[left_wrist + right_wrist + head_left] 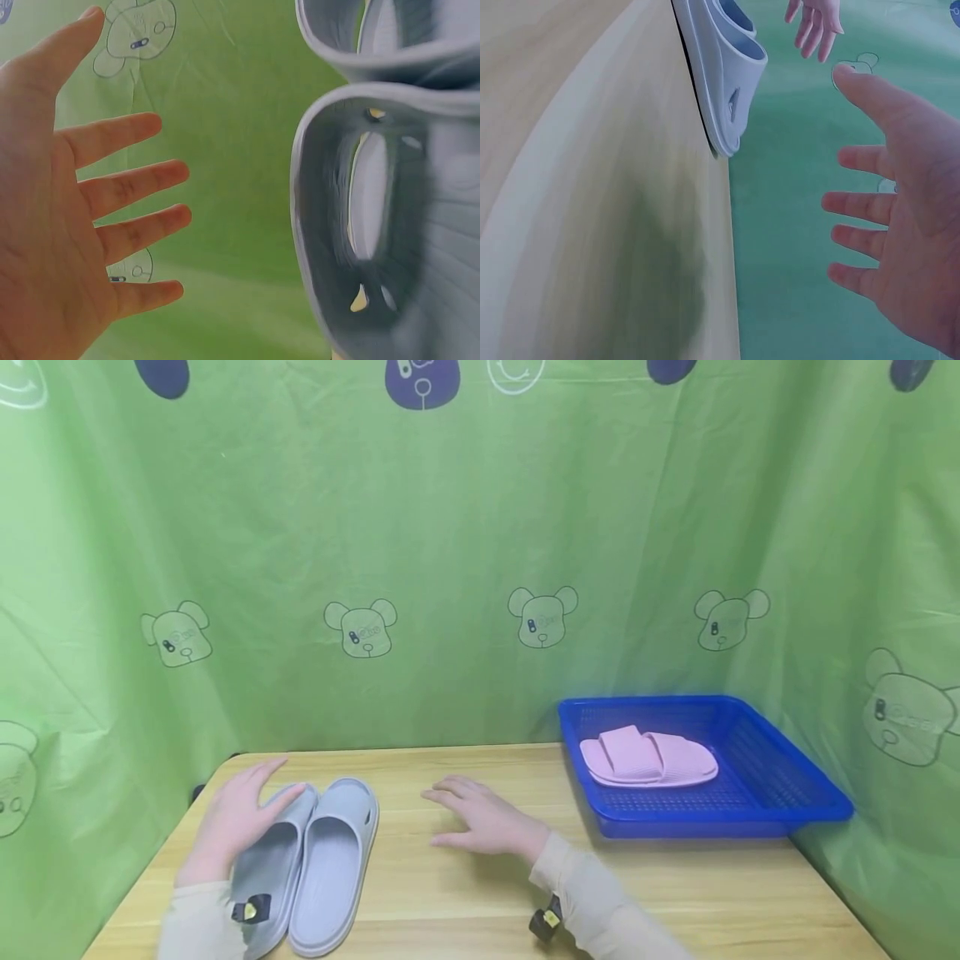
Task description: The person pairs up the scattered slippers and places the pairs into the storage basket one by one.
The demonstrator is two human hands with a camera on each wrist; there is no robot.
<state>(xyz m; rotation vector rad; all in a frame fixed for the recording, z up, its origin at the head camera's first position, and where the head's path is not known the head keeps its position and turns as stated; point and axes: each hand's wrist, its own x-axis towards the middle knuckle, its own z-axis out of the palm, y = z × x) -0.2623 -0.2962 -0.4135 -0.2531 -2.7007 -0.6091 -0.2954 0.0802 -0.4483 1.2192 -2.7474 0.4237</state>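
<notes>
Two grey-blue slippers lie side by side on the left of the table, toes pointing away. My left hand [234, 817] hovers over the left slipper [272, 868], fingers spread, and hides part of it; in the left wrist view that palm [45, 217] is bare. The right slipper [330, 868] lies against its mate. To the right of the pair, my right hand [483, 818] hangs above the table, fingers extended and holding nothing. A pair of pink slippers [637, 756] sits in a blue plastic basket [720, 815] at the back right.
The wooden table [465, 914] reaches back to a green curtain [450, 527] printed with bear heads, which also closes off both sides. The basket's raised rim stands near the table's right edge.
</notes>
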